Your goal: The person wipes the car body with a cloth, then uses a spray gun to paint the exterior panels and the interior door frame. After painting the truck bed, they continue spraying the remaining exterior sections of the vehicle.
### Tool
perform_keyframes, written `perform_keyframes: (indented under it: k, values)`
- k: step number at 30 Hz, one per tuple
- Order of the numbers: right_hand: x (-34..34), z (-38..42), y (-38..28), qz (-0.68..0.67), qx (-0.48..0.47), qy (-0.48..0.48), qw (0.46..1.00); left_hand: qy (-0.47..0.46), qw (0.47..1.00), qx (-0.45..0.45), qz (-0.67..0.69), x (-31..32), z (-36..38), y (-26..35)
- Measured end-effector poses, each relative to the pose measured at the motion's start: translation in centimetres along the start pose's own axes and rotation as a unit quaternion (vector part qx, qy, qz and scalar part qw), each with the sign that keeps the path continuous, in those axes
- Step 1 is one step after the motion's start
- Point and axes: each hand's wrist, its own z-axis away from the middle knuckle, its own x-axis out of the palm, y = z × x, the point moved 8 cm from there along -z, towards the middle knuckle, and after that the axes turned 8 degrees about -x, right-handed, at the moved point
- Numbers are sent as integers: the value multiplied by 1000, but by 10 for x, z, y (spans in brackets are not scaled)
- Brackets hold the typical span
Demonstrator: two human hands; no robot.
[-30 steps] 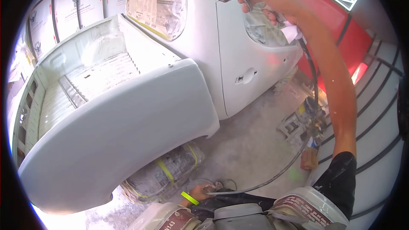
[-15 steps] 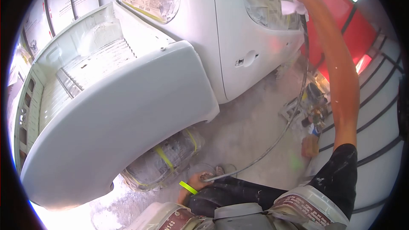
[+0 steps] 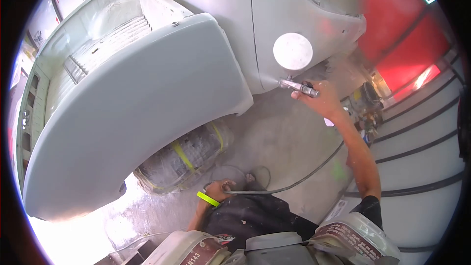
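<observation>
My right hand (image 3: 323,102) is wrapped round a spray gun (image 3: 301,88), its nozzle facing the lower edge of the white truck door (image 3: 274,5). A pale mist shows between nozzle and panel. On top of the gun sits a round white paint cup (image 3: 293,51), which hides the door handle area. Low in the view, my left hand (image 3: 217,190), with a yellow-green band (image 3: 208,199) at the wrist, is closed on a dark air hose (image 3: 299,184). The hose curves up to the right, toward the gun hand.
A grey-white rear fender (image 3: 142,93) and truck bed (image 3: 113,44) fill the left. Beneath is a wheel (image 3: 181,154) wrapped in plastic and yellow tape. Clutter (image 3: 365,105) stands at the right by white sheeting (image 3: 417,167) with dark bars. Respirator filters (image 3: 353,238) edge the view.
My right hand has come down from the door's window to its lower edge, and the spray gun now shows fully. My left hand stays low with the hose. The view has shifted slightly.
</observation>
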Motion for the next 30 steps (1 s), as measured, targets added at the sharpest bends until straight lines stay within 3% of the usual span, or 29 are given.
perform_keyframes:
  k: [7, 13, 16, 19, 24, 26, 30]
  values:
    - [7, 2, 31, -156, -38, 31, 987, 11, 999, -34, -36, 26, -20, 24]
    - [-33, -20, -7, -455, -37, 109, 883, 32, 993, -90, -69, 73, -44, 13]
    - [-30, -39, -16, -486, -92, 136, 859, 56, 989, -124, -65, 92, -46, -18]
    - [14, -46, -6, -498, -77, 124, 855, 84, 982, -156, -68, 97, -35, -30]
    - [122, -25, 63, -437, 19, 83, 895, 65, 961, -233, -134, 93, -10, -19]
    - [167, -6, 99, -387, 76, 68, 916, 69, 962, -221, -142, 99, -7, -30]
    - [216, 36, 143, -372, 230, -52, 898, 79, 968, -188, -146, 100, -6, -37]
